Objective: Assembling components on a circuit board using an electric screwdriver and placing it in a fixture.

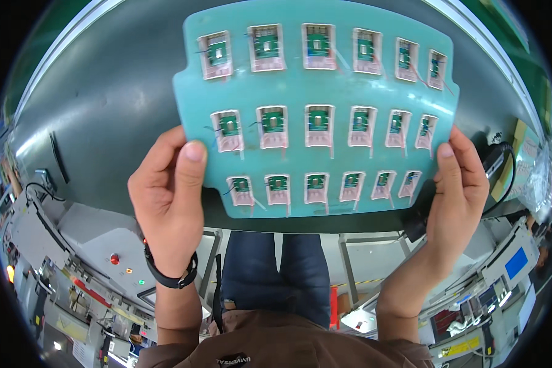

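Note:
A flat teal tray (294, 86) is held up over the dark table, gripped at its two side edges. My left hand (172, 184) pinches the left edge, thumb on top and fingers behind. At the right edge my right hand (459, 184) holds it the same way. Three rows of white rectangular housings sit in the tray's slots. Each housing carries a small green circuit board, such as the one in the middle row (319, 119). Thin red, white and dark wires stick out from many of them. The tray hides part of the table behind it.
The dark table (116, 92) extends behind the tray. A thin black tool (59, 158) lies on its left part. At the right are a black cable (510, 178) and a clear plastic bag (538, 178). Grey machines stand at both sides below, the left one bearing a red button (115, 259).

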A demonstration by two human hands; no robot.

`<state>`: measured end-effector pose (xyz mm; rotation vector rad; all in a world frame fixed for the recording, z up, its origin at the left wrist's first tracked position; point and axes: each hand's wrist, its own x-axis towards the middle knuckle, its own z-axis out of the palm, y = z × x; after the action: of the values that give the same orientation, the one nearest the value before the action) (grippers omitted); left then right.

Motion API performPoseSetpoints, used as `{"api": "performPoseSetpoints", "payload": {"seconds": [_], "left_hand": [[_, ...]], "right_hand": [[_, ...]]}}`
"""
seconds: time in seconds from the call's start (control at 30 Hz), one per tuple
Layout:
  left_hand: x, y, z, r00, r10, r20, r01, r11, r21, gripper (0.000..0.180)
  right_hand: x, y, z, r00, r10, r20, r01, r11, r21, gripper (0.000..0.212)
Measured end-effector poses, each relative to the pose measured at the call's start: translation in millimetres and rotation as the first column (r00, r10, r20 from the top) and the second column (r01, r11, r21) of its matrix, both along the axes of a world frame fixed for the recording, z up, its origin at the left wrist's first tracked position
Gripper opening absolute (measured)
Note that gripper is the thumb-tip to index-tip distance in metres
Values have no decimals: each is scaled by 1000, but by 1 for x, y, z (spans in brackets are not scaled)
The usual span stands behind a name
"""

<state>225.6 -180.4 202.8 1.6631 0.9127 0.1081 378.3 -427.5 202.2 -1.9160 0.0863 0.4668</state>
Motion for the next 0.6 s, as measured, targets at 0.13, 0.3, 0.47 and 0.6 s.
{"api": "performPoseSetpoints", "payload": {"seconds": [0.13, 0.3, 0.47, 0.6], "left_hand": [[0, 0, 0, 998, 21, 52, -19, 998, -52, 24], [1, 2, 3, 994, 40, 98, -18, 977, -212, 24], [-3, 2, -2, 987, 26, 156, 7, 978, -208, 25], [-1, 9, 3, 984, -6, 180, 38, 984, -176, 27]], "right_hand": [[-1, 2, -1, 999, -28, -19, 27, 1000, -8, 32], [1, 3, 4, 998, -7, -68, 9, 1000, 28, 33], [6, 5, 8, 989, 20, -147, -5, 995, 101, 30], [9, 17, 18, 982, 18, -185, -4, 997, 77, 30]]}}
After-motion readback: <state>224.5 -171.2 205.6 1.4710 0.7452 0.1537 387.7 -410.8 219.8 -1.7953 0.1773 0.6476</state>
